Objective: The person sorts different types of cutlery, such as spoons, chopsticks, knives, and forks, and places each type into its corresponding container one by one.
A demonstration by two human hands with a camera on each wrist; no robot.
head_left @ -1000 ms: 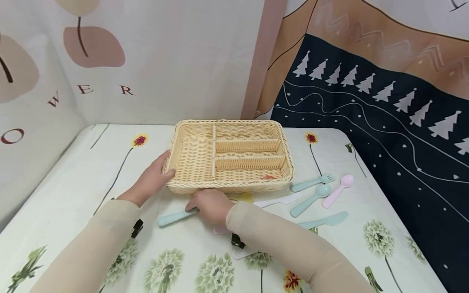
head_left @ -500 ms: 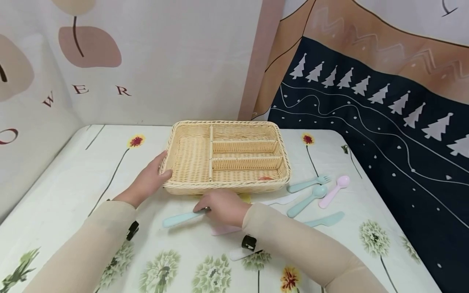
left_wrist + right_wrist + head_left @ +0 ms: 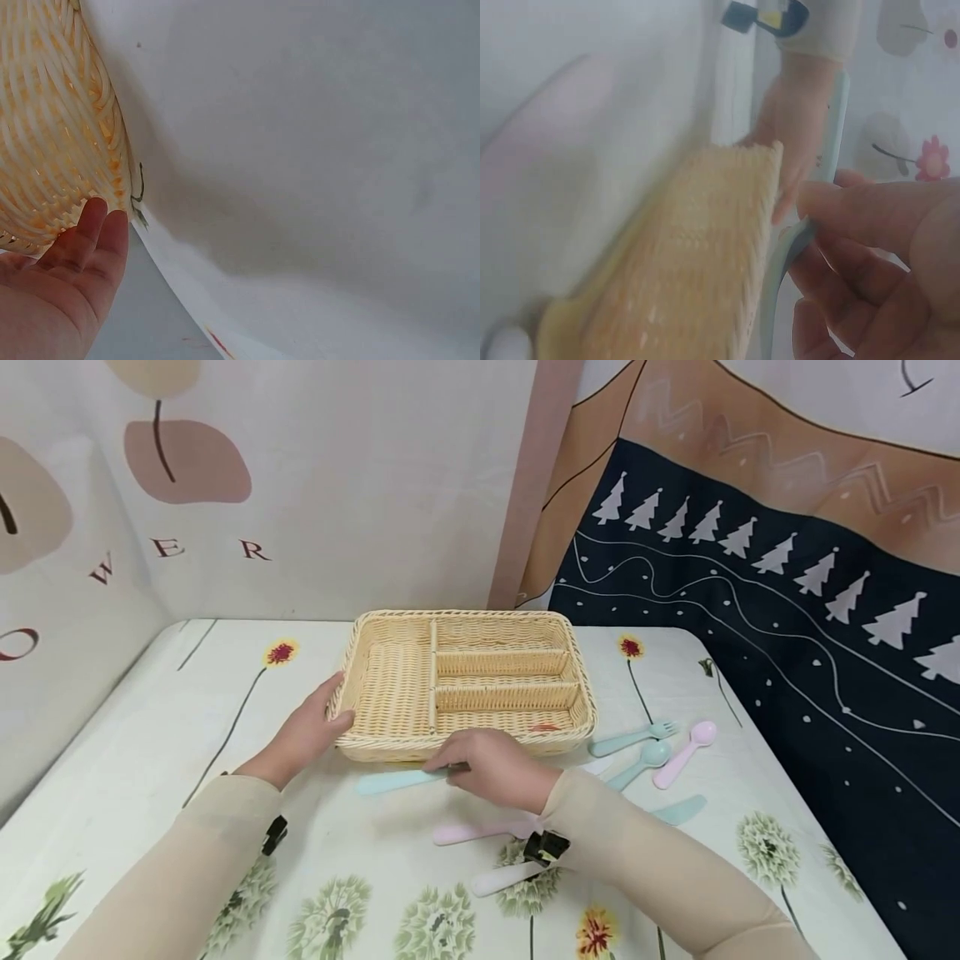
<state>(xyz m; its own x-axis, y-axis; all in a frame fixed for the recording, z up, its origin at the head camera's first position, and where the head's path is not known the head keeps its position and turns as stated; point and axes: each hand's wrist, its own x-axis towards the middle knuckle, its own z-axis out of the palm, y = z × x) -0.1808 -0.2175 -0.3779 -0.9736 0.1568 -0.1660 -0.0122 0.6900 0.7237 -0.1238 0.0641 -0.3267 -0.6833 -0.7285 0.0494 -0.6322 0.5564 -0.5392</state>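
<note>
A pale wicker basket (image 3: 393,677) with a divider and several compartments stands near the back of the table. My left hand (image 3: 303,731) holds its left side, thumb over the rim and fingers against the outer wall; those fingers (image 3: 97,251) show in the left wrist view. Just before the basket's front wall, my right hand (image 3: 498,768) pinches a light-blue piece of cutlery (image 3: 397,781). Its handle points left; fingers cover its other end in the head view. In the right wrist view a curved light-blue part (image 3: 791,244) shows beside the fingertips, its kind unclear.
Right of the basket lie a light-blue fork (image 3: 633,737), a light-blue spoon (image 3: 652,753), a pink spoon (image 3: 686,753) and a light-blue knife (image 3: 682,810). Nearer me are a pink handle (image 3: 468,832) and a white handle (image 3: 502,881), partly under my right arm. Patterned cloths hang behind.
My right hand has moved right and up toward the basket's front rim with the light-blue cutlery, uncovering more of the pink handle. My left hand stays on the basket.
</note>
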